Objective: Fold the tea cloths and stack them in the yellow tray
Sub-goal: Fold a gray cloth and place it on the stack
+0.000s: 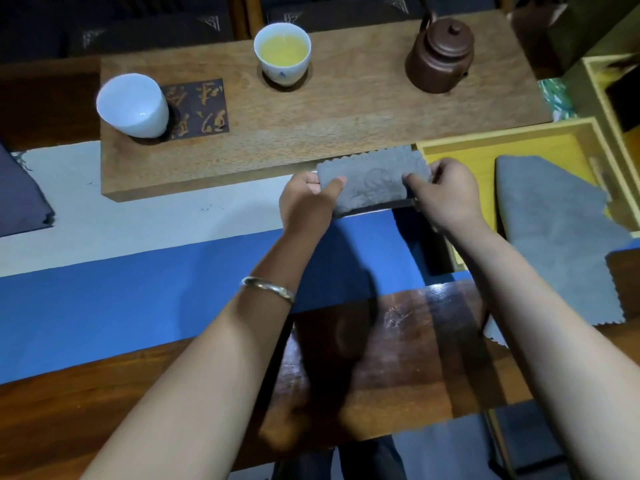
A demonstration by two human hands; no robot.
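Two hands, the left hand (306,199) and the right hand (441,194), are pinching the folded grey cloth (372,180), held up at nine o'clock of the yellow tray (460,152), and the fold could be lost if one pinch slips.

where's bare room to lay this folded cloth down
Free: the yellow tray floor left of the grey cloth draped over its front edge, and the blue runner left of the hands. Both hands, left and right, pinch the folded cloth. Crowded: the wooden board with cups and teapot.
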